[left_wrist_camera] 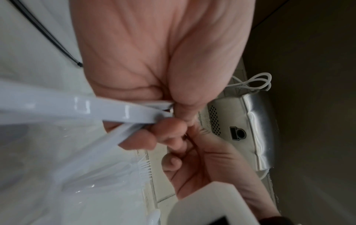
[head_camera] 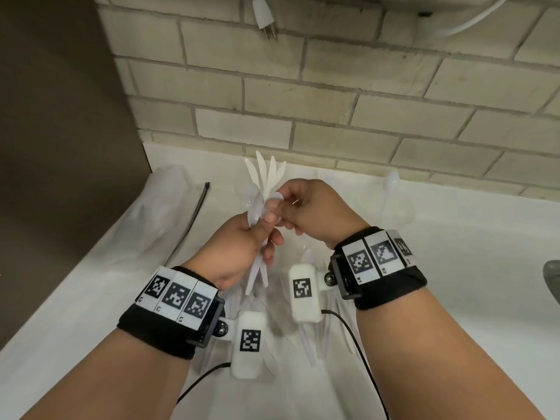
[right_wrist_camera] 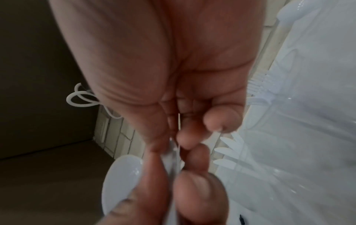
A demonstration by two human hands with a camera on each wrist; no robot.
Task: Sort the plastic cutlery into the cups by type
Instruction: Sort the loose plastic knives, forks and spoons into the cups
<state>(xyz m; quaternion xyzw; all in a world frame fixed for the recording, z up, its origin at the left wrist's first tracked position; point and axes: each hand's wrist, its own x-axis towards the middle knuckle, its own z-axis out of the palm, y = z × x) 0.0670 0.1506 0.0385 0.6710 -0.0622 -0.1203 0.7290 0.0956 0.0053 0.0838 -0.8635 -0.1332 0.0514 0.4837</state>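
wrist bands (head_camera: 178,298) | square black-and-white code tags | small characters beneath, unreadable | no legible text

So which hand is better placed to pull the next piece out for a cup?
Probably the right hand: its fingertips already pinch a piece at the top of the bundle of white plastic cutlery. The left hand is wrapped around the bundle's handles, holding it.

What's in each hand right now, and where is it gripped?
Left hand grips a cutlery bunch around mid-handle; right hand pinches one piece near its upper end.
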